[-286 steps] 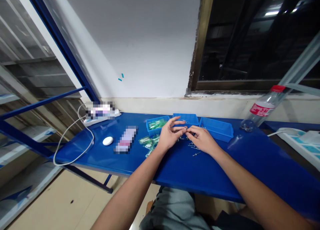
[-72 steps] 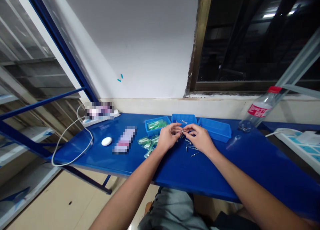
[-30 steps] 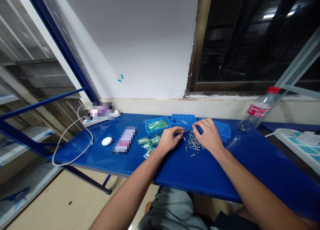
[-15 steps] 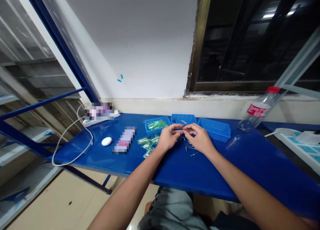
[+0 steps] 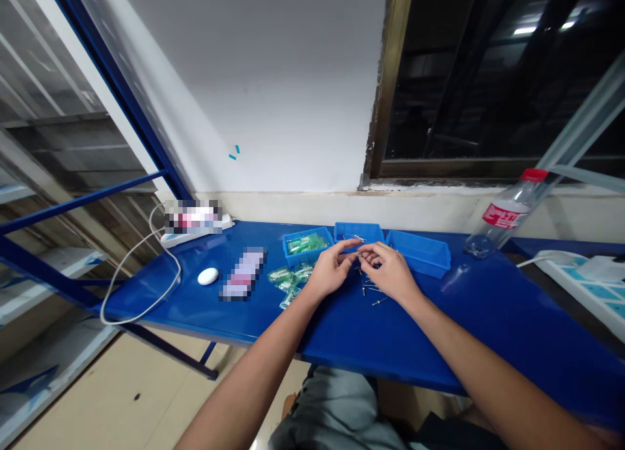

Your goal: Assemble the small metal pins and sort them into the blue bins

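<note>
My left hand (image 5: 332, 266) and my right hand (image 5: 389, 269) meet fingertip to fingertip just in front of the blue bins. The right thumb and fingers pinch a small greyish piece too small to name. My left thumb and forefinger curve round to the same spot, their tips close to that piece. Below the hands lie several thin metal pins (image 5: 378, 301), rivet-like in shape, partly covered by my right hand. Beside my left wrist are small clear-green packets (image 5: 286, 277) with pale contents.
Three blue bins stand behind the hands: the left bin (image 5: 293, 257) with green packets, the middle bin (image 5: 359, 229) with metal pins, the right bin (image 5: 422, 258). A bottle (image 5: 505, 215) leans at right. A white oval object (image 5: 208, 276), blurred flat item (image 5: 244, 274) and cable (image 5: 110, 300) lie left.
My fingertips have parted slightly, and the right fingers have curled in more around the small piece. Wrists and forearms have barely moved.
</note>
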A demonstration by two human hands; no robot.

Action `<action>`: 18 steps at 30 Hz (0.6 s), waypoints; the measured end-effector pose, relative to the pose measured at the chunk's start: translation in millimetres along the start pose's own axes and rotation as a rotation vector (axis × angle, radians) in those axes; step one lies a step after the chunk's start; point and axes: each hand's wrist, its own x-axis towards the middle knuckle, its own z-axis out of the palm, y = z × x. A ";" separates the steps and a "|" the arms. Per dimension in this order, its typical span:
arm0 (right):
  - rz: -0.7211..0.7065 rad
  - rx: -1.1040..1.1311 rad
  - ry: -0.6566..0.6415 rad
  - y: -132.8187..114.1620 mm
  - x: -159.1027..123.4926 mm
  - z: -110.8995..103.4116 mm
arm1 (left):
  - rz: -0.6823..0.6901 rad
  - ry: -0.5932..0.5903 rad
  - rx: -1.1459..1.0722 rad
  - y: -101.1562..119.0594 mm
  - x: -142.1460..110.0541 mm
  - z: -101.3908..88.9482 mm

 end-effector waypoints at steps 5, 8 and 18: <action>-0.023 -0.070 0.025 -3.5 0.4 -3.1 | -0.011 0.025 0.006 3.1 -0.5 -0.9; -0.009 -0.067 0.061 -2.8 0.6 -3.5 | -0.008 0.060 0.124 4.9 -1.5 -2.5; -0.116 -0.033 -0.075 -3.3 0.3 -7.1 | -0.019 0.017 0.445 9.9 -3.1 -6.8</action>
